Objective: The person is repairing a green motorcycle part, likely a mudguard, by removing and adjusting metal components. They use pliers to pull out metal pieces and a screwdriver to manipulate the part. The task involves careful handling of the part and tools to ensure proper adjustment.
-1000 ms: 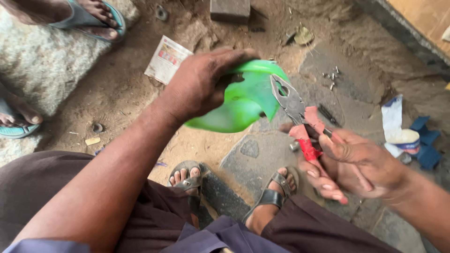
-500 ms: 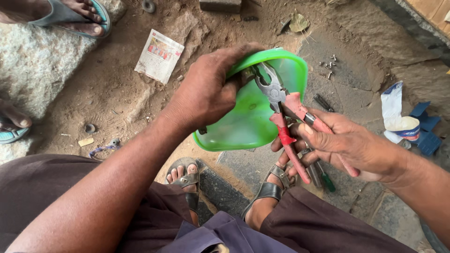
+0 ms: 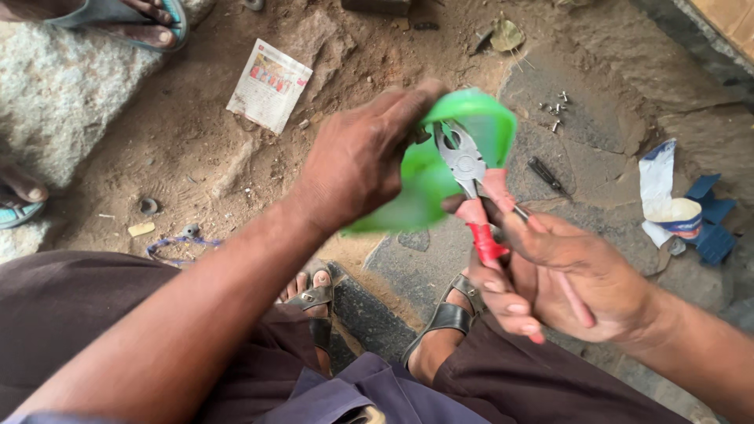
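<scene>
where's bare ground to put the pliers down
Bare dirt lies between the paper packet and the left hand. Crowded: the stone slab holds loose screws, a screwdriver, and torn wrappers.

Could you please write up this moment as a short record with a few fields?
Left hand: grips a green plastic piece, somewhat blurred.
Right hand: holds pliers by the red handles, metal nose against the green piece.
Ground: screws, a dark screwdriver, a printed paper, blue and white scraps lie on dirt and stone.
Feet: own sandals below; another person's flip-flop at top left.
</scene>
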